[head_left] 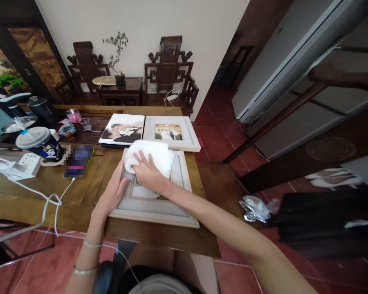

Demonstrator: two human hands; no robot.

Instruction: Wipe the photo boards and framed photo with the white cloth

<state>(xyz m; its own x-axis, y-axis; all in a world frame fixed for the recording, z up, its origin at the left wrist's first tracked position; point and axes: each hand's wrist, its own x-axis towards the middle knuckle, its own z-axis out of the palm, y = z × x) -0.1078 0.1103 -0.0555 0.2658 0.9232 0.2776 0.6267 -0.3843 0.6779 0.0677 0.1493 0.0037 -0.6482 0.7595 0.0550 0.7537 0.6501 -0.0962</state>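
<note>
A light wooden picture frame (159, 218) with a photo inside lies flat near the table's front right corner. My right hand (147, 171) presses a folded white cloth (155, 153) onto the upper part of it, fingers spread over the cloth. Part of the photo is hidden by the cloth and my right forearm. Along the frame's left edge rests my left hand (115, 188), its fingers stretched out and thumb toward the glass. Just behind lie a second framed photo (187, 132) and a white-topped photo panel (125, 122), side by side.
On the table's left are a phone (79, 159) on a charging cable, a power strip (27, 165), a lidded dark cup (52, 149), a pink cup (73, 116) and a clear cup (85, 123). A wooden chair (319, 143) stands at right; a plastic-wrapped bundle (255, 207) lies nearby.
</note>
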